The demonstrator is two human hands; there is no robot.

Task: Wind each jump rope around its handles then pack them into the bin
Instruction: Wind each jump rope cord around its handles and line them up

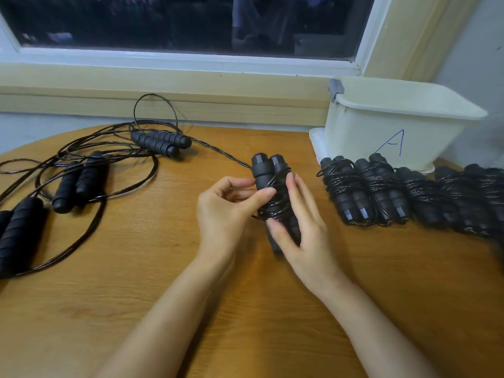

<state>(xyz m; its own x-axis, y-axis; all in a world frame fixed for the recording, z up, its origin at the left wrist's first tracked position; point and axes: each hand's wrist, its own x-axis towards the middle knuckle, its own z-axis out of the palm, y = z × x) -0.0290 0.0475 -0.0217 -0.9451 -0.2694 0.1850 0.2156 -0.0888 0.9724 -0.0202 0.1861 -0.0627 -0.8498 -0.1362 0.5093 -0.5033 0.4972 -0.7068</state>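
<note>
At counter [136,296] centre: left hand [226,211] and right hand [297,236] fingers closed round half-wound handle pair [268,173]; lower ends hidden; far-right bundles [463,197] blurred.

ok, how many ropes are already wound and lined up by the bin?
5 visible, in a row on the table in front of the bin: first, second, third, fourth, fifth at the frame's right edge. More may lie beyond it.
</note>
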